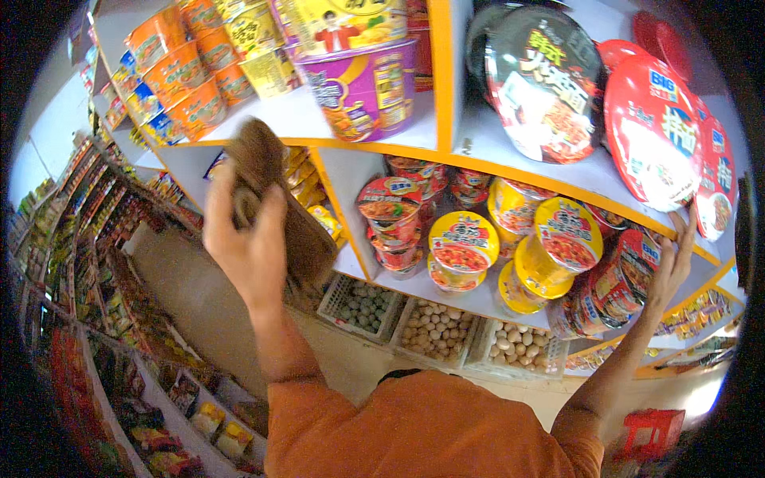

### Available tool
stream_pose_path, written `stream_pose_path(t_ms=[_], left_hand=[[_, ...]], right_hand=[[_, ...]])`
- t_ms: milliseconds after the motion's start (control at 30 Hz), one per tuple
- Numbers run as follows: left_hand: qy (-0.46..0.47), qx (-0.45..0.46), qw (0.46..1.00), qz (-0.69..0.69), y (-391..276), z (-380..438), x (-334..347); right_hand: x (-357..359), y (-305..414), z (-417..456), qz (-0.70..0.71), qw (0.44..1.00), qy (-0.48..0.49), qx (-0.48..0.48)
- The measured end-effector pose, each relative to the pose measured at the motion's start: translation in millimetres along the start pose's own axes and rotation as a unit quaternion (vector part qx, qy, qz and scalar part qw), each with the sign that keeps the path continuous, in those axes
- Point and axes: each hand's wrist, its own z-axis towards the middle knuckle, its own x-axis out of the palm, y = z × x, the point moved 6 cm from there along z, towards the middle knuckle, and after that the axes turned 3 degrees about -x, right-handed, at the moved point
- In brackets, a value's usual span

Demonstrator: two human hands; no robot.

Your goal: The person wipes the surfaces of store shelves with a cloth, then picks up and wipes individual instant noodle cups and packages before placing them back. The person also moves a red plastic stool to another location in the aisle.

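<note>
My left hand (248, 239) is shut on the handle of a brown brush or duster (302, 233), blurred, in front of the shelf unit at left. Just above it and to the right stands a purple instant noodle tub (364, 89) on the upper shelf. My right hand (675, 257) reaches up at the right, its fingers against the orange-edged shelf board by a red noodle bowl (651, 131). Beside this hand, dark and red noodle tubs (621, 281) lean on the lower shelf. I cannot tell whether the right hand grips anything.
A black noodle bowl (547, 83) stands upright on the upper shelf, orange tubs (179, 77) at left. Yellow noodle tubs (463, 245) are stacked below. Crates of eggs (436, 328) sit under the shelves. A red plastic stool (651, 430) is lower right, more stocked shelves (77, 239) left.
</note>
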Motion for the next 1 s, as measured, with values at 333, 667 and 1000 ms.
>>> stream_pose_path(t_ms=[333,667,1000], left_hand=[[0.213,0.284,0.911,0.21,52.1,105.8,76.3],[0.327,0.005,0.859,0.395,183.2,184.1,91.7],[0.221,-0.015,0.835,0.505,180.5,187.8,60.3]], right_hand=[[-7.0,-8.9,-0.3,-0.121,0.986,-0.111,-0.005],[-12.0,-16.5,-2.4,-0.159,0.977,-0.137,-0.033],[-7.7,-9.8,-3.4,-0.165,0.974,-0.141,-0.062]])
